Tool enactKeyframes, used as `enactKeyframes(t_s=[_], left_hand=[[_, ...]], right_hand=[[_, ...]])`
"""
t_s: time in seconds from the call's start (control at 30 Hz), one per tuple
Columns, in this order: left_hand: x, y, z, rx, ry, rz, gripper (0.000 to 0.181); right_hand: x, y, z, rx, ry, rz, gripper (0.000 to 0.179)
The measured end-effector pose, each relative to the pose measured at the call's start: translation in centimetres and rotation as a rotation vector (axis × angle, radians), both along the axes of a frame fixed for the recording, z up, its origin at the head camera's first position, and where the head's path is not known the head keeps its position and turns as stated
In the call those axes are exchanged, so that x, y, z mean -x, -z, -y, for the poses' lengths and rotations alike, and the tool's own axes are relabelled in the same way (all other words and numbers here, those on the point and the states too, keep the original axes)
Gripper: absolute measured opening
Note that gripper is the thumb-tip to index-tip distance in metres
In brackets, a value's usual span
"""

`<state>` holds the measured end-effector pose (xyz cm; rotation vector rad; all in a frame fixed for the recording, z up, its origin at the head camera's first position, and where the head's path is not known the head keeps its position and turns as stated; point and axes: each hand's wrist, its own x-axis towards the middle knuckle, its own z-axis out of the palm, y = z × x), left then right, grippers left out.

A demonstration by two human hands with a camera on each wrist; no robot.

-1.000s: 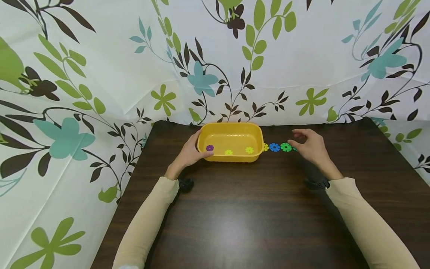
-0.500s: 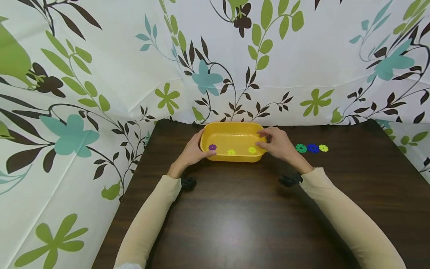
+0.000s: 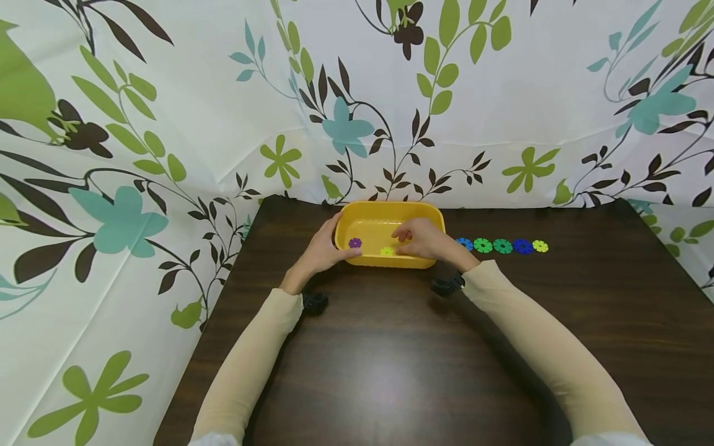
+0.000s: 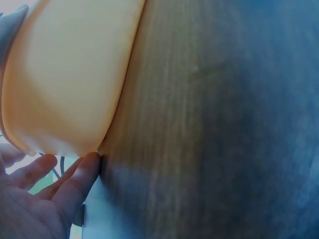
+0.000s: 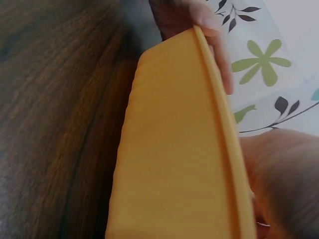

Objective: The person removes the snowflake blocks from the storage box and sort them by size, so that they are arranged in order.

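- A yellow basin [image 3: 374, 230], oblong with rounded corners and an overhanging rim, stands at the far side of the table, near the patterned cloth.
- In it, 2 flower-shaped discs show: a purple disc [image 3: 355, 243] at the left end by the left thumb, and a lime disc [image 3: 387, 251] along the near wall.
- The left hand [image 3: 320, 249] grips the basin's left end, thumb over the near rim, fingers against the outer wall and slightly spread.
- The right hand [image 3: 425, 240] is inside the basin's right half, thumb and forefinger apart, just beside the lime disc; the other fingers are curled, and what lies beneath them is hidden.
- Right of the basin, 5 notched discs show in a row on the table: light blue [image 3: 465, 244] (partly covered), bright green [image 3: 483, 245], teal [image 3: 503, 246], dark blue [image 3: 522, 246] and yellow [image 3: 540, 246].
- The basin looks like smooth plastic; its lower side is gently rippled.
- The table [image 3: 385, 347] is dark, streaked wood grain with a soft glare.
- The white cloth [image 3: 223, 93], lightly creased, carries leaves and flowers.
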<state>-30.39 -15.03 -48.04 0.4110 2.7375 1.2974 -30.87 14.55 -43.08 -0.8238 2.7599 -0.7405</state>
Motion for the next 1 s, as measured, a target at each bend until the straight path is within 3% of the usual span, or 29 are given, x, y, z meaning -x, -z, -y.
enactKeyframes(t_s=[0.37, 0.7, 1.0], left_hand=[[0.1, 0.0, 0.1, 0.011, 0.005, -0.006, 0.116], [-0.1, 0.1, 0.1, 0.003, 0.005, -0.001, 0.118], [0.0, 0.1, 0.1, 0.008, -0.001, -0.002, 0.117]], right_hand=[[1.6, 0.4, 1.9, -0.110, -0.070, 0.090, 0.032], [2.3, 1.1, 2.0, -0.087, -0.096, 0.162, 0.033], [2.6, 1.4, 2.2, -0.079, -0.123, 0.142, 0.026]])
